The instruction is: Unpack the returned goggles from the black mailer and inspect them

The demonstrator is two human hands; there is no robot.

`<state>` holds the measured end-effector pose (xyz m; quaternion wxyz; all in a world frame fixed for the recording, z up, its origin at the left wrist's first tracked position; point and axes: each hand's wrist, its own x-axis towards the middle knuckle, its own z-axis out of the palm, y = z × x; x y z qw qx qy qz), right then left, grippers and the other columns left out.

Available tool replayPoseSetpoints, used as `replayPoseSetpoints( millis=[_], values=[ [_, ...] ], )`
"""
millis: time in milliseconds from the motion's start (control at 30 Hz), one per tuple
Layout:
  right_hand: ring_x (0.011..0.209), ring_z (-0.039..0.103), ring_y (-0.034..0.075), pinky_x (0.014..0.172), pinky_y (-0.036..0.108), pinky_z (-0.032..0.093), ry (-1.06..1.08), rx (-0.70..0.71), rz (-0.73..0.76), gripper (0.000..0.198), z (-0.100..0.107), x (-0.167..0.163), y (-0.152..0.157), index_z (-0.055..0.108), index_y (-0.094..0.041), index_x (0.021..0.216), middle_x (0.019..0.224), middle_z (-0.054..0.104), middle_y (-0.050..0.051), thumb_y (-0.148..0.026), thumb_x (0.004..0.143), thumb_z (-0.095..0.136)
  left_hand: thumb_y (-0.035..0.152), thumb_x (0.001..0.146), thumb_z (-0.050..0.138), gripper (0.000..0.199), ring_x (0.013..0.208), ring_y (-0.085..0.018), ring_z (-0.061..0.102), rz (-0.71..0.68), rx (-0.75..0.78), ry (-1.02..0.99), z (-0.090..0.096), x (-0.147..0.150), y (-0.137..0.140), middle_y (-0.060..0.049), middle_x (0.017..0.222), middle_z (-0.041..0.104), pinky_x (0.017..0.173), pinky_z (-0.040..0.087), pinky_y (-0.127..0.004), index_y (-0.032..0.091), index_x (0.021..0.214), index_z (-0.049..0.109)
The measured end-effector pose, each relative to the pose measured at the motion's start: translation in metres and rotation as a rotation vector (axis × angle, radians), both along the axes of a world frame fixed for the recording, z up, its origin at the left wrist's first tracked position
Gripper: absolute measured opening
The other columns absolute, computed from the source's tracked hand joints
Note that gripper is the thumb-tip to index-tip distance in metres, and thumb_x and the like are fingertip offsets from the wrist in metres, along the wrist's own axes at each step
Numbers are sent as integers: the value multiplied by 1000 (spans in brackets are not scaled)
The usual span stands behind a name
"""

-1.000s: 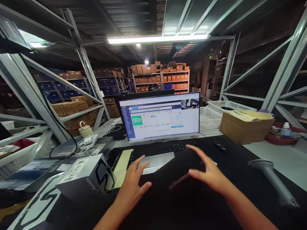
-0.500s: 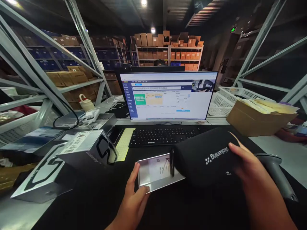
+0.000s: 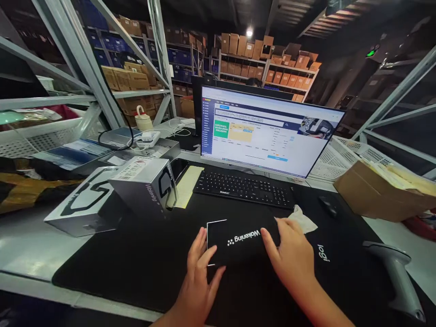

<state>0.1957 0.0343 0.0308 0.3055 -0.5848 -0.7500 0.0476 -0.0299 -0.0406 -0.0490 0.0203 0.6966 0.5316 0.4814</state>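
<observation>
A black case (image 3: 241,252) with white "Wakening" lettering lies over a shallow open box (image 3: 207,232), whose thin white edges show at the left end. How deep the case sits in it I cannot tell. My left hand (image 3: 200,272) grips the left end of the box, thumb and fingers around its edge. At the other end, my right hand (image 3: 293,252) has its thumb on top of the case and its fingers along the far right side. Most of the box is hidden beneath the case.
Two printed silver boxes (image 3: 136,193) (image 3: 86,202) stand at the left. Behind my hands are a keyboard (image 3: 238,188) and a monitor (image 3: 262,136). A crumpled white tissue (image 3: 302,220), mouse (image 3: 327,206), scanner (image 3: 397,268) and cardboard box (image 3: 378,190) are to the right.
My right hand has brought the black case left and down over the open box, covering its inside. My left hand stays on the box's left end. The head view has tilted and turned left.
</observation>
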Motion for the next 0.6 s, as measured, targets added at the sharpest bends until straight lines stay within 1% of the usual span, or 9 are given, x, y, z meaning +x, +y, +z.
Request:
replayPoseSetpoints(
  millis=[67,167,233,300,400,467,500,567,600],
  values=[
    [94,59,36,75,48,49,-128,122,-1,44,-9,-6,3,66,-18,102,88,63,14,-57,100,45,10,95,54,45,146,-33,39,14,-40,81,1,-5,3,-19,160,27,108,52,-51,21,138,44],
    [83,59,33,80,52,47,-268,221,5,52,-23,-10,7,58,-12,128,83,62,14,-53,105,36,13,97,51,36,147,-32,38,-19,-78,178,3,-14,10,-15,161,28,107,53,-51,24,131,52],
    [92,61,34,93,58,42,-363,276,22,51,-27,-13,6,50,-10,139,85,65,14,-46,107,32,13,97,52,31,147,-32,38,-53,-77,214,4,-18,15,-13,160,31,107,52,-51,24,125,55],
    [97,61,37,100,62,36,-452,291,53,42,-25,-14,4,58,-11,127,76,65,13,-43,105,41,14,97,52,30,145,-31,41,-62,-78,254,6,-22,19,-12,158,34,106,53,-50,25,123,57],
    [96,59,40,96,64,39,-493,280,29,23,-12,-8,3,65,-15,99,73,62,13,-37,99,57,13,96,51,37,142,-32,44,-16,-71,337,11,-31,23,-13,160,30,105,53,-53,28,129,57],
    [101,56,40,94,62,43,-413,244,54,18,-3,4,7,61,-19,85,84,62,14,-34,96,60,20,96,56,43,146,-37,37,44,-30,387,21,-42,28,-16,163,22,109,46,-61,28,137,51],
    [107,55,40,94,61,45,-345,194,119,19,0,11,10,59,-20,82,94,62,15,-34,95,62,26,94,61,48,148,-40,31,98,18,394,29,-49,31,-17,165,17,112,39,-66,27,141,48],
    [122,50,39,98,58,46,-202,19,335,24,3,23,17,57,-21,79,121,58,16,-39,93,66,34,90,68,63,152,-43,20,272,167,362,48,-70,43,-19,166,8,117,28,-69,26,146,41],
    [131,44,38,102,57,45,-150,-82,442,26,3,27,21,57,-22,78,137,50,14,-42,91,68,35,88,71,68,153,-43,16,387,245,325,59,-82,51,-19,166,4,119,23,-68,25,147,37]
  ],
)
